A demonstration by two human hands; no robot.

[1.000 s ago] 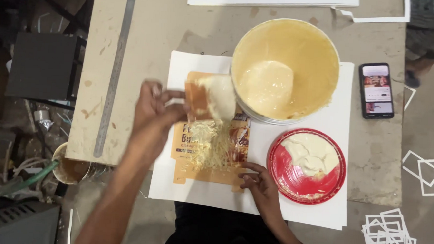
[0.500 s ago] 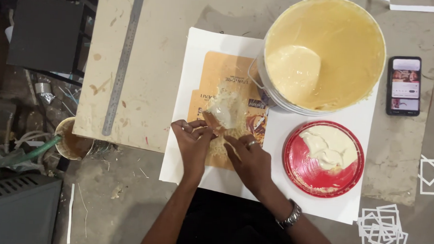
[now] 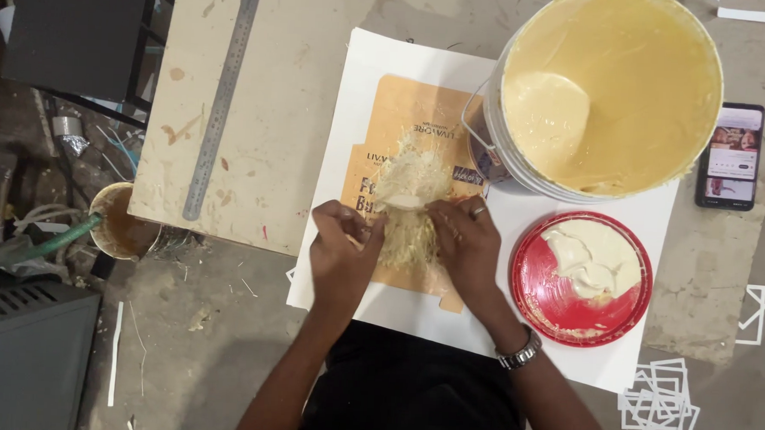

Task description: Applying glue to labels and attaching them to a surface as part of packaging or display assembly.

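A flattened orange cardboard box [image 3: 404, 121] lies on a white sheet [image 3: 354, 85], smeared with a pale yellow paste patch [image 3: 410, 212]. My left hand [image 3: 340, 252] and my right hand [image 3: 463, 240] meet over that patch. Together they pinch a small pale flat piece [image 3: 403, 202] against the cardboard, each hand gripping one end. A ring shows on my right hand and a watch on its wrist.
A big bucket [image 3: 695, 143] of cream paste stands at upper right, touching the cardboard. A red lid [image 3: 538, 295] with a dollop of paste lies right of my hands. A phone [image 3: 731, 157], a steel ruler [image 3: 220, 96] on a board and a small cup [image 3: 117, 221] surround them.
My left hand came down from the upper part of the cardboard, and both hands now meet at its middle. The camera view shifted closer and to the left.
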